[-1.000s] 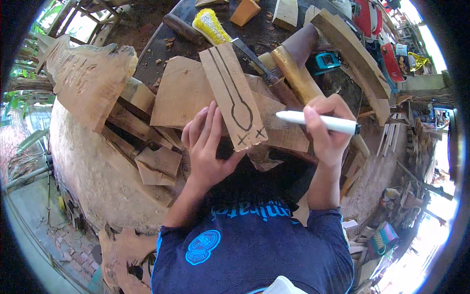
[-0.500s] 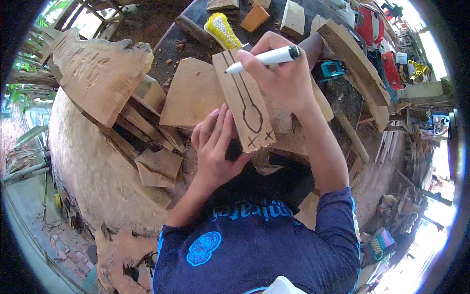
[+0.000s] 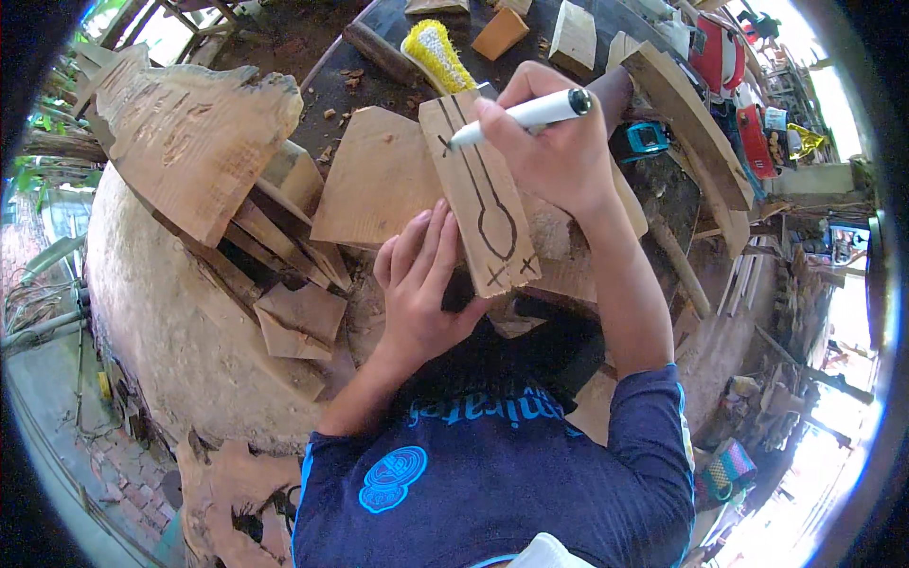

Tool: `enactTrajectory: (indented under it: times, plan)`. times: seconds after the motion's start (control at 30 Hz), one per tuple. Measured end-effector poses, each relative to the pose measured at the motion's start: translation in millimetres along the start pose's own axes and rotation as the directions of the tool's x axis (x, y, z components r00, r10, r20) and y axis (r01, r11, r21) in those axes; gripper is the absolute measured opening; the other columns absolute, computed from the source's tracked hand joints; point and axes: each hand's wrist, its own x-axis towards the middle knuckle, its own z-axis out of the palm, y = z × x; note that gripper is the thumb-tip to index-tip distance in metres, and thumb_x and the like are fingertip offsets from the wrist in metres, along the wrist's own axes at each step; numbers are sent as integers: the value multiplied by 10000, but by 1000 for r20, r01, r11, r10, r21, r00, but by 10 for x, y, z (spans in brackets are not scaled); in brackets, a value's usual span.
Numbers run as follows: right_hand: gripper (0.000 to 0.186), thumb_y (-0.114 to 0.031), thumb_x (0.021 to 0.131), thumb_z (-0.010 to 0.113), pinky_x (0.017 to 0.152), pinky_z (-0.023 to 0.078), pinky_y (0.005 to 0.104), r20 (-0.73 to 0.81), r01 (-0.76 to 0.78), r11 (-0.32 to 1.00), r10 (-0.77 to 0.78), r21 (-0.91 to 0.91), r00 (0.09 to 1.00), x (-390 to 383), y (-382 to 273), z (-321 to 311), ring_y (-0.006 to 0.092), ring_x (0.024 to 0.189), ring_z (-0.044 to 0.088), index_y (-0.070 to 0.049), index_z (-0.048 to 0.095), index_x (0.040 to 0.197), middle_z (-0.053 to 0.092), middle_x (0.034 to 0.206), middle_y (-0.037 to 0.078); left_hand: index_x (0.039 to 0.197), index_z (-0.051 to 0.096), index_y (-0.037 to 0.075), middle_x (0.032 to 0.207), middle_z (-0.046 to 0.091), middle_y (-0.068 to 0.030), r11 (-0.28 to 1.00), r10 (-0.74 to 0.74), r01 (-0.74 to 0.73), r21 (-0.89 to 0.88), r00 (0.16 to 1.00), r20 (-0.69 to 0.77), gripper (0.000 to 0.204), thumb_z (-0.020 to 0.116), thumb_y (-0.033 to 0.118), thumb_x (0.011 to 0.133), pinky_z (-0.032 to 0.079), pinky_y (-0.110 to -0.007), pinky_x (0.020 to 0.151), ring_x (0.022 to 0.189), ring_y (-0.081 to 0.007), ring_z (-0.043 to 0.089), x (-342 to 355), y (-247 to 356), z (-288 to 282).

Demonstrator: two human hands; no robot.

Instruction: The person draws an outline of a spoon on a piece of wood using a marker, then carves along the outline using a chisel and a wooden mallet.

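A flat rectangular wooden block [image 3: 492,216] is held tilted before me. On its face is a dark spoon-like outline, with small crosses at the lower corners and one near the upper left edge. My left hand [image 3: 420,279] grips the block along its left side and lower end, the thumb under the bottom edge. In my right hand [image 3: 557,156] is a white marker [image 3: 544,109] with a dark end, pinched between thumb and fingers. Its tip touches or nearly touches the block by the upper left cross. Part of the block's right side is hidden behind my right hand.
Beyond the block lie a large wood piece [image 3: 379,180], a yellow-and-white brush [image 3: 436,55], an orange wood wedge [image 3: 500,35] and a teal tool [image 3: 647,139]. A rough-edged slab [image 3: 199,142] rises at left over stacked offcuts. Long curved boards [image 3: 696,133] stand at right.
A second stroke now completes the cross near the block's upper left edge, where the marker tip was. Block and hands have shifted slightly right in the picture.
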Motion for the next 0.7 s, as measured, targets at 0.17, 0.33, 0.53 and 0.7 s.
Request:
enactTrajectory:
  times: [0.17, 0.33, 0.53, 0.7]
  plan:
    - [257, -188, 823, 728, 488, 471, 287, -193, 80, 993, -96, -88, 976, 86, 155, -106, 103, 500, 573, -36, 582, 675, 611, 575, 54, 1380, 493, -51, 1434, 511, -183, 1000, 0, 0, -31, 1000, -6, 842, 759, 432, 743, 285, -430, 1091, 1318, -333, 462, 0, 17, 6]
    - [268, -214, 819, 735, 496, 482, 302, -243, 76, 985, -112, -152, 963, 163, 187, -129, 124, 497, 593, -41, 586, 678, 614, 566, 64, 1382, 490, -48, 1442, 505, -178, 1000, -6, 5, -31, 1000, -16, 850, 773, 379, 704, 270, -430, 1091, 1336, -320, 449, 6, 24, 6]
    - [249, -208, 805, 742, 489, 470, 288, -198, 108, 973, -149, -204, 969, 172, 235, -135, 113, 500, 589, -42, 599, 687, 616, 567, 60, 1380, 491, -48, 1441, 505, -181, 999, -12, 10, -49, 1000, -25, 857, 789, 346, 679, 280, -432, 1085, 1331, -322, 453, -7, 5, 27]
    - [229, -197, 797, 732, 497, 481, 290, -173, 72, 986, -97, -149, 980, 157, 213, -157, 118, 498, 586, -40, 604, 691, 618, 573, 61, 1351, 517, -63, 1417, 525, -193, 1000, 24, -24, 14, 1000, -8, 827, 718, 512, 791, 310, -431, 1084, 1296, -351, 476, 1, -9, 18]
